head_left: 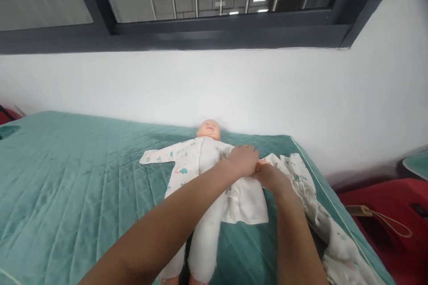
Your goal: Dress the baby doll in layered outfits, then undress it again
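Note:
A baby doll [209,131] lies on its back, its head toward the wall. It wears a white printed baby garment [183,171]; one sleeve stretches out flat to the left, and the front on the right side lies spread open. My left hand [244,159] is closed around the right-side sleeve near its cuff. Close beside it, my right hand [270,176] has its fingers closed at the doll's hand [262,163], a bit of which shows orange at the sleeve end. My fingertips are partly hidden. Another printed cloth garment [301,178] lies crumpled just right of my right hand.
A green quilted cover [83,178] lies under the doll. Behind it stands a white wall [167,84] below a dark-framed window [217,35]. At the right, beyond the cover's edge, is a red surface [391,205] with a looped cord [397,225].

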### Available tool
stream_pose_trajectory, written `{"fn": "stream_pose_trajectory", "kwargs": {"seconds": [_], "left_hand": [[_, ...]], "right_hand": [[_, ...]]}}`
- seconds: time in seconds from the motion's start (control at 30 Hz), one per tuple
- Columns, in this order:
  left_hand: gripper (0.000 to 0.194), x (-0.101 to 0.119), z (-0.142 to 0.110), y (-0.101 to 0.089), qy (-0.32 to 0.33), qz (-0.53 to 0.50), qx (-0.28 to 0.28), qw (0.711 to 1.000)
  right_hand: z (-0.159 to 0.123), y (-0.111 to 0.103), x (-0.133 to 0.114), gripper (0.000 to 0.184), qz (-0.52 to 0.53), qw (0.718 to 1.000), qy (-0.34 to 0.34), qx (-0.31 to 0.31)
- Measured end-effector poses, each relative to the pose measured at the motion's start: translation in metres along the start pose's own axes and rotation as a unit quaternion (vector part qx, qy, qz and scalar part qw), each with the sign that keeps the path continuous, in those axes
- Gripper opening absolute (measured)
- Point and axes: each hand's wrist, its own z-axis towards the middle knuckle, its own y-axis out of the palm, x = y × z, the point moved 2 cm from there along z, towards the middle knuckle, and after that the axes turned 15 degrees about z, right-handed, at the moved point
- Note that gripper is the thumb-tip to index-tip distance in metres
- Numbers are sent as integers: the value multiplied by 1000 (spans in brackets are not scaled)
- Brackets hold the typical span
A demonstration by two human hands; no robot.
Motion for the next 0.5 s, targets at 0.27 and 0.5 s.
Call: {"fn": "stream_pose_trajectory", "kwargs": {"seconds": [0.27, 0.5], "left_hand": [[28, 0, 46, 20, 52, 13, -57, 997], [31, -37, 35, 2, 23, -48, -27, 998]], "right_hand": [[-5, -31, -12, 16, -83, 996, 38, 5], [-6, -47, -7, 13, 218, 951, 67, 211]]}}
